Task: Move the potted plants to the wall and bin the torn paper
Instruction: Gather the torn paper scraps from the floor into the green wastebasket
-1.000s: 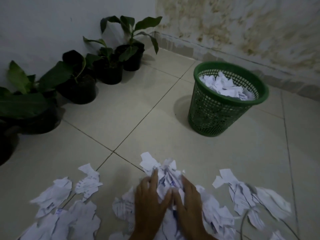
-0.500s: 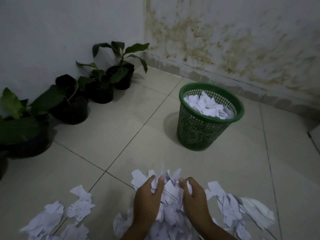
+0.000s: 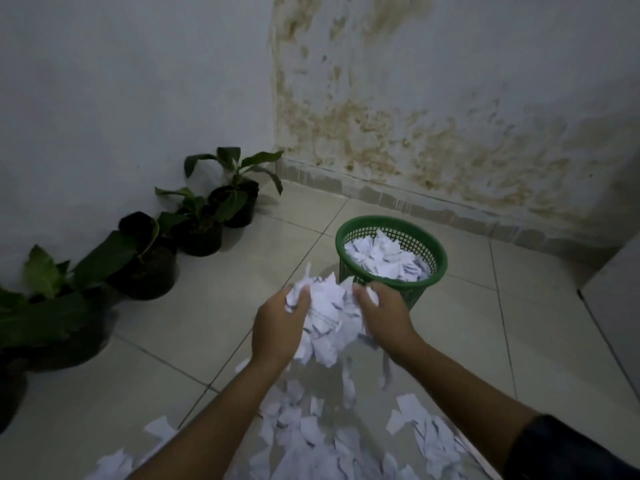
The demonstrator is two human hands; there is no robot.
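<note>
Between my left hand and my right hand I hold a bunch of torn white paper, raised off the floor just in front of the green mesh bin. Fingers of both hands curl round the bunch. A few scraps fall from it. The bin holds more torn paper. Loose paper pieces lie scattered on the tiles below my arms. Several potted plants in black pots stand in a row along the left wall.
The stained back wall meets the left wall in the corner behind the bin. A pale edge of some furniture or door shows at the right. The floor is pale tile.
Both hands have gathered the paper pile, lifted it off the floor and carried it forward to the bin. The view has risen and tilted up.
</note>
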